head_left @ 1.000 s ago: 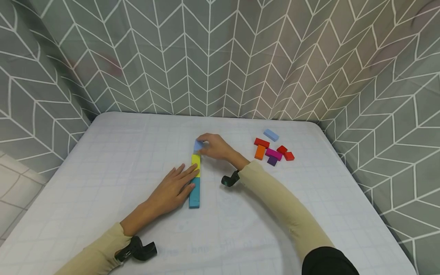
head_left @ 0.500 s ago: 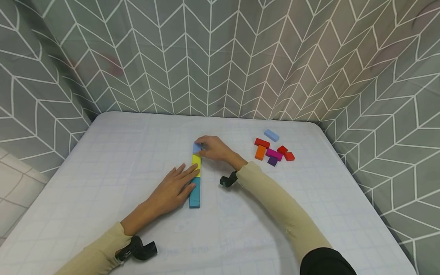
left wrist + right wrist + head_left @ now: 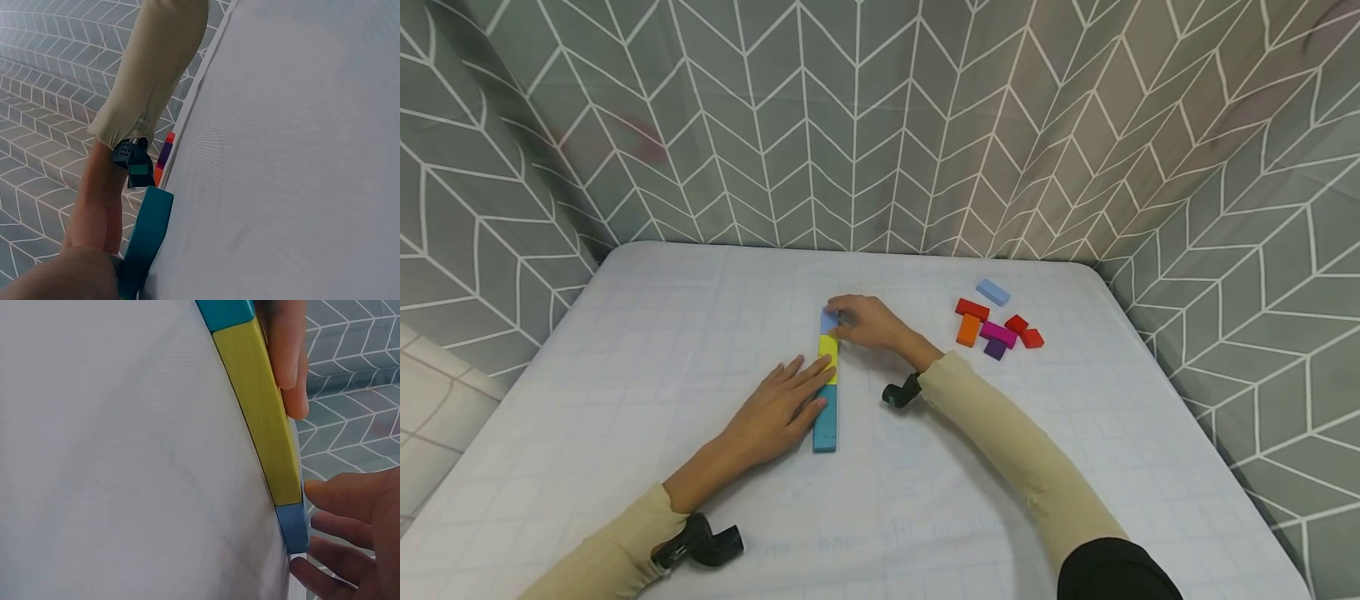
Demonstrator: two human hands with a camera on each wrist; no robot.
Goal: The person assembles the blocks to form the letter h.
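Note:
A straight row of wooden blocks lies on the white-covered table: a teal block (image 3: 824, 429) nearest, a yellow block (image 3: 827, 344) in the middle, a short light blue block (image 3: 827, 322) at the far end. My left hand (image 3: 771, 421) rests against the row from the left, its straight fingers over the yellow and teal blocks. With thumb and fingertips, my right hand (image 3: 868, 323) pinches the light blue block from the right. In the right wrist view, that light blue block (image 3: 292, 528) meets the end of the yellow block (image 3: 262, 419), partly behind the fingers.
To the right lies a loose group: a light blue block (image 3: 992, 292), an orange block (image 3: 967, 330), a magenta block (image 3: 998, 335), a purple block (image 3: 995, 349) and several red blocks (image 3: 972, 309). A patterned grey curtain (image 3: 880, 125) hangs along the table's back and sides.
The light blue block in my right hand has shifted slightly left, into line with the yellow block. My left hand has stayed in place.

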